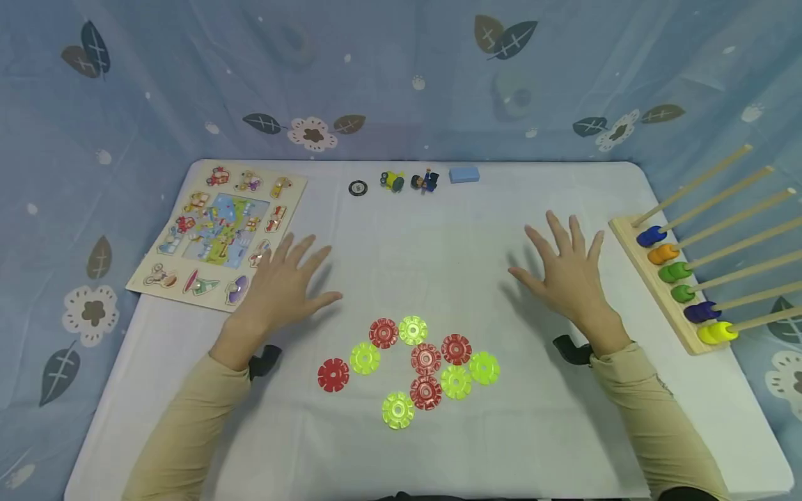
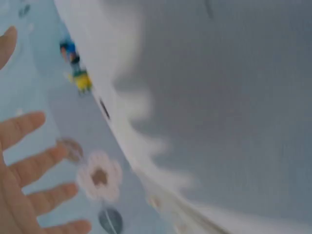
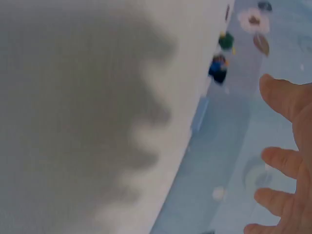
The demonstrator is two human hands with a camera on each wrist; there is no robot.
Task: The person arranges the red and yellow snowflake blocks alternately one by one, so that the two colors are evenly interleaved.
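Observation:
My left hand (image 1: 278,289) hovers over the white table with fingers spread, its wrist side overlapping the lower right corner of a wooden peg puzzle (image 1: 147,268) in the head view. On the right, my other hand (image 1: 567,278) is held out the same way, fingers apart and nothing in them. Between and nearer than the hands lie several notched plastic discs, some red like this red disc (image 1: 333,375) and some yellow-green like this green disc (image 1: 397,410). Both wrist views show spread fingers, the left hand's (image 2: 36,165) and the right hand's (image 3: 282,161), above shadows on the cloth.
Along the far edge sit a round black token (image 1: 358,188), a yellow-green figurine (image 1: 392,181), a dark-blue figurine (image 1: 425,181) and a light blue block (image 1: 464,175). At the right edge stands a wooden rack (image 1: 658,285) with long pegs and coloured beads. Patterned blue curtain surrounds the table.

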